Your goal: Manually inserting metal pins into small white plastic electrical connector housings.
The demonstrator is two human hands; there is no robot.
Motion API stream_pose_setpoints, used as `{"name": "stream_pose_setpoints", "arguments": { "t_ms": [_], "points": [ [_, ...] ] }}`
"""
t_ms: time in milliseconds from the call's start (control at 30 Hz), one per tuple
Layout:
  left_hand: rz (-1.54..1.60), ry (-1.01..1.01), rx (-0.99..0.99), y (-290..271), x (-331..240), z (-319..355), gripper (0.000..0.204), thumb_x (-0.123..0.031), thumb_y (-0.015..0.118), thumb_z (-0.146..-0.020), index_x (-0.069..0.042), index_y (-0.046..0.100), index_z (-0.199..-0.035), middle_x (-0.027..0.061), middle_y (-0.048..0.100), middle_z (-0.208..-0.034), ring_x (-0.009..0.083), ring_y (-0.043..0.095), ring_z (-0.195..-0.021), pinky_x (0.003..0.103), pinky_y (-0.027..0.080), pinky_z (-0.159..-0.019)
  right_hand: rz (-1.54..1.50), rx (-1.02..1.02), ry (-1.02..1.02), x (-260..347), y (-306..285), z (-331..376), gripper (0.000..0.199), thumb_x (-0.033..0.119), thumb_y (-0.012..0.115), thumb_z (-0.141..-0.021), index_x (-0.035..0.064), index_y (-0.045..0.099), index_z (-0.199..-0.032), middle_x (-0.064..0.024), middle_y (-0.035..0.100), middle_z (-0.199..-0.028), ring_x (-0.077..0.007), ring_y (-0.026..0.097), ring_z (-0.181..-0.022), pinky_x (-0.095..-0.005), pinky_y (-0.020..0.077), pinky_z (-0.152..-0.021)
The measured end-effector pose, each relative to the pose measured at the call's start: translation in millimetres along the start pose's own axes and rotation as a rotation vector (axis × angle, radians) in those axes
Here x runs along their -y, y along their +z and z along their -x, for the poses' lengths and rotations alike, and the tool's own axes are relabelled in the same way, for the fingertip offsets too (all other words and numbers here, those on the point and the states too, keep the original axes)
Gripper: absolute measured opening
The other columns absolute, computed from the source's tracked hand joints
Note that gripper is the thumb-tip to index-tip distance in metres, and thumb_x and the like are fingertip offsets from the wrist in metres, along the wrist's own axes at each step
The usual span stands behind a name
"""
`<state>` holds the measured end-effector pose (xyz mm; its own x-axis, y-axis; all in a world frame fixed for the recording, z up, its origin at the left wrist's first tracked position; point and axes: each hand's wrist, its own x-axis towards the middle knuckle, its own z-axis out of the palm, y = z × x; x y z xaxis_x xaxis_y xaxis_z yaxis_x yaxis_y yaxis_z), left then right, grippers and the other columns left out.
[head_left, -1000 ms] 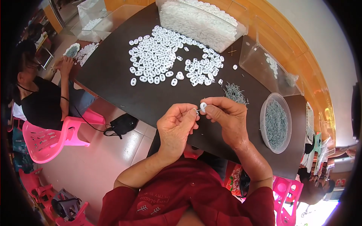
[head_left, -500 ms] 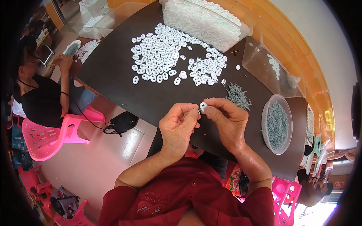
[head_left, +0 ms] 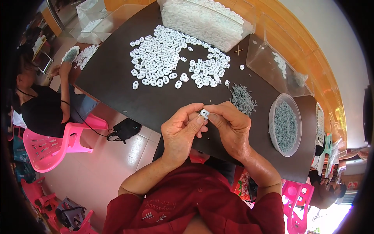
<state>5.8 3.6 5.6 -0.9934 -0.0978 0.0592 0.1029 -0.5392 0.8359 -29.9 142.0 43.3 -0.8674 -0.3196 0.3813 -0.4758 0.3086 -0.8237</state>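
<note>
Above the near edge of the table, my two hands meet fingertip to fingertip. My right hand (head_left: 233,130) pinches a small white oval plastic piece with holes (head_left: 204,113) between thumb and forefinger. My left hand (head_left: 177,134) is closed in a pinch against the piece's left side; whatever tiny thing its fingertips hold is mostly hidden. Just beyond my right hand lies a loose heap of small grey pins (head_left: 242,100). Farther off, white two-hole pieces are spread in a large patch (head_left: 156,58) and a smaller group (head_left: 209,71).
A clear bin (head_left: 228,43) heaped with white pieces stands at the back. To the right are another clear bin (head_left: 269,72) and a round tub (head_left: 286,151) of grey pins. At left, another person (head_left: 43,101) sits on a pink chair (head_left: 46,150), handling similar parts.
My hands have come together; the left fingertips now touch the white piece, where a small gap showed before. The piece has turned and shifted slightly left. The whole view has shifted a little.
</note>
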Motion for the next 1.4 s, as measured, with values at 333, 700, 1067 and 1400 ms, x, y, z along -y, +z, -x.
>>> {"name": "stream_pose_setpoints", "arguments": {
  "t_ms": [333,700,1067,1400],
  "points": [
    [0.003,0.015,0.046,-3.8,0.3,-1.8,0.028,-0.002,0.056,-0.091,0.005,0.055,-0.119,0.0079,0.063,-0.088,0.0101,0.059,-0.073,0.021,0.048,-0.062,-0.048,0.103,0.037,3.6,-3.4,0.6,0.027,-0.006,0.065,-0.080,0.0015,0.062,-0.106,-0.0031,0.058,-0.084,-0.0098,0.054,-0.074,-0.0248,0.0450,-0.067],
    [0.064,-0.066,-0.027,2.9,-4.6,-1.4,0.023,-0.003,0.060,-0.088,0.006,0.061,-0.110,0.0106,0.066,-0.092,0.0121,0.060,-0.076,0.024,0.049,-0.069,0.185,-0.053,-0.244,-3.2,1.9,2.4,0.034,-0.004,0.072,-0.068,0.0012,0.063,-0.100,-0.0067,0.061,-0.080,-0.0177,0.054,-0.069,-0.0279,0.0449,-0.059],
    [-0.157,0.124,0.064,-3.9,-2.5,-2.7,0.021,-0.001,0.061,-0.089,0.003,0.064,-0.109,0.0018,0.055,-0.091,0.0062,0.053,-0.082,0.019,0.045,-0.072,0.110,-0.061,-0.166,0.7,0.9,10.0,0.032,-0.004,0.072,-0.072,0.0001,0.064,-0.102,-0.0055,0.059,-0.079,-0.0130,0.054,-0.067,-0.0244,0.0453,-0.060],
    [-0.327,0.269,0.103,-7.5,-3.2,-4.5,0.025,-0.003,0.062,-0.087,0.002,0.064,-0.112,0.0030,0.058,-0.089,0.0075,0.053,-0.078,0.019,0.043,-0.067,-0.002,-0.070,-0.036,1.8,6.0,16.8,0.032,-0.003,0.072,-0.074,0.0006,0.064,-0.105,-0.0032,0.056,-0.078,-0.0091,0.052,-0.068,-0.0224,0.0446,-0.062]
  ]
}}
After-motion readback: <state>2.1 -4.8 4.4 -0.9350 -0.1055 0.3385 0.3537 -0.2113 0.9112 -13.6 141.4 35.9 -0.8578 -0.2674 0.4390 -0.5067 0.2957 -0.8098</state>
